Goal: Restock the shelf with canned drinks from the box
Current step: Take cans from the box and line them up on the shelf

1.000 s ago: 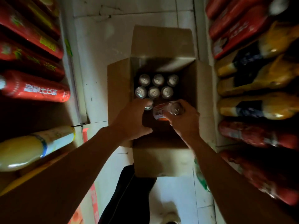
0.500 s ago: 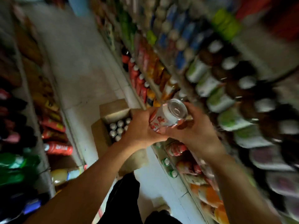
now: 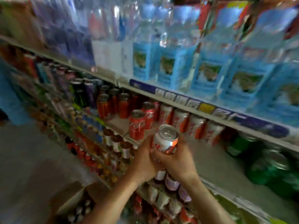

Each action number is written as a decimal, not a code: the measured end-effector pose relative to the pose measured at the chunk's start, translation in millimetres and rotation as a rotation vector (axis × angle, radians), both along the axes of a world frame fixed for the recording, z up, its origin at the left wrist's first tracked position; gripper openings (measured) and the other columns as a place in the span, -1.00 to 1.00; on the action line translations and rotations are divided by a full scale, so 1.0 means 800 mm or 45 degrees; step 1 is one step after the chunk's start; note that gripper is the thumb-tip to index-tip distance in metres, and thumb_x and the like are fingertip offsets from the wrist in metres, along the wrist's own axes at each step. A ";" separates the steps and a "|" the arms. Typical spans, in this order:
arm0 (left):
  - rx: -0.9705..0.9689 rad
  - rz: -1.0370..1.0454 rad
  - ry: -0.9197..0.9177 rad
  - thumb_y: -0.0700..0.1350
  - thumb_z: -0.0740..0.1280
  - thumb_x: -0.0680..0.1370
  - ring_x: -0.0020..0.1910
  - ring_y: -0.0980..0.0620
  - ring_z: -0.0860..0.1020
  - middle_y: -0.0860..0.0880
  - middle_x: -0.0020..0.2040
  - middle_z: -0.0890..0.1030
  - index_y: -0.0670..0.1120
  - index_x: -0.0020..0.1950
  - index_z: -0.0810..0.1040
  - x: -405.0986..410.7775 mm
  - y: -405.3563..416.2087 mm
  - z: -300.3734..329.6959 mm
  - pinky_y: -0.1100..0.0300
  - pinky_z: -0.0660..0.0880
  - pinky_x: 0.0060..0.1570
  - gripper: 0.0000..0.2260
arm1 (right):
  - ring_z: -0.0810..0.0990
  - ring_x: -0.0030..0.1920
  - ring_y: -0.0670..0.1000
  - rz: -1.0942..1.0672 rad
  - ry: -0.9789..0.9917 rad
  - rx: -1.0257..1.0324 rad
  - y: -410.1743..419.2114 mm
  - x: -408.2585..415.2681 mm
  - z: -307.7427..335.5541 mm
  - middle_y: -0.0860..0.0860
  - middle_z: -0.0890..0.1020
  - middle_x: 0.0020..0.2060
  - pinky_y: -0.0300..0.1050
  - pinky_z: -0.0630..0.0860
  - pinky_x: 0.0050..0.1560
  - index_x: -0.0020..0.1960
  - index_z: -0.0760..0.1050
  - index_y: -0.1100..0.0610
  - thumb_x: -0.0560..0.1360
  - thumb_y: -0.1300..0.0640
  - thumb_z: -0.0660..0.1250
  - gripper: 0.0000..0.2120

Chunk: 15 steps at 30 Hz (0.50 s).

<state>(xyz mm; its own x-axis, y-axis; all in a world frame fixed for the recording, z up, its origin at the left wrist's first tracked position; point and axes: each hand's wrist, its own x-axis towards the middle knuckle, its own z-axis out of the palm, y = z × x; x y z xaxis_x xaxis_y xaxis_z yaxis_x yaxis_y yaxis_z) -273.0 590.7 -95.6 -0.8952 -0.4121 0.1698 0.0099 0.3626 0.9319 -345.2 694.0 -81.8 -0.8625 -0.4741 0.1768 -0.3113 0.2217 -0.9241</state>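
Note:
A white and red drink can [image 3: 166, 140] with a silver top is raised in front of the shelf, tilted. My left hand [image 3: 143, 160] cups it from the left and my right hand [image 3: 176, 159] wraps its lower right side. Just behind it on the shelf [image 3: 218, 164] stands a row of matching white and red cans [image 3: 192, 125], with red cola cans [image 3: 138, 124] to their left. The open cardboard box [image 3: 76, 199] sits on the floor at the bottom left, several silver can tops visible inside it.
Blue-labelled water bottles [image 3: 208, 75] fill the shelf above, behind a price strip [image 3: 191, 101]. Green bottles [image 3: 273, 165] lie to the right on the can shelf. Lower shelves hold small bottles [image 3: 171, 183]. Grey floor [image 3: 32, 159] opens to the left. The view is blurred.
Both hands lifted the can out of the box and carried it up to the can shelf. The view swung from the floor up to the shelves.

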 end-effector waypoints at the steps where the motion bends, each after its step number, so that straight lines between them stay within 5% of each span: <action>1: -0.030 -0.034 0.037 -0.38 0.52 0.35 -0.07 0.48 0.52 0.23 0.06 0.51 -0.07 0.28 0.39 -0.011 0.008 0.013 0.53 0.44 -0.07 -0.41 | 0.65 -0.12 -0.31 -0.015 0.002 -0.001 0.007 -0.014 0.002 -0.14 0.70 -0.10 -0.37 0.57 -0.14 0.15 0.55 0.03 0.16 -0.05 0.60 -0.41; 6: -0.285 0.046 0.070 -0.43 0.41 0.37 -0.19 0.36 0.59 0.13 -0.17 0.63 0.08 -0.02 0.55 -0.061 0.004 0.016 0.46 0.48 -0.27 -0.58 | 0.60 -0.06 -0.39 0.020 -0.016 -0.041 0.010 -0.067 -0.008 -0.08 0.67 0.03 -0.50 0.47 -0.10 0.32 0.37 0.08 0.20 0.16 0.66 -0.23; 9: -0.425 0.057 0.072 -0.23 0.42 0.40 0.02 0.31 0.58 0.14 0.00 0.65 0.05 0.08 0.58 -0.082 -0.013 -0.002 0.19 0.59 -0.06 -0.70 | 0.62 -0.04 -0.33 0.003 -0.041 -0.030 0.003 -0.085 -0.026 -0.11 0.66 0.00 -0.33 0.57 0.00 0.26 0.38 0.01 0.13 0.15 0.68 -0.22; 15: -0.424 0.130 -0.032 -0.10 0.45 0.41 0.03 0.28 0.56 0.19 0.02 0.61 0.07 0.13 0.54 -0.096 -0.022 -0.015 0.52 0.44 -0.10 -0.69 | 0.66 -0.08 -0.28 -0.074 -0.116 0.008 -0.007 -0.099 -0.052 -0.12 0.71 -0.13 -0.23 0.61 -0.02 0.00 0.58 -0.08 0.21 0.08 0.64 -0.58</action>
<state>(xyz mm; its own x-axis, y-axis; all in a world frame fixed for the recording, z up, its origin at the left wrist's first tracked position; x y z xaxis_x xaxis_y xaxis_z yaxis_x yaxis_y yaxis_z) -349.8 573.3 -107.2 -0.8576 -0.4257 0.2886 -0.0637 0.6447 0.7618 -424.7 688.2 -123.5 -0.9011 -0.4235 0.0933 -0.2121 0.2428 -0.9466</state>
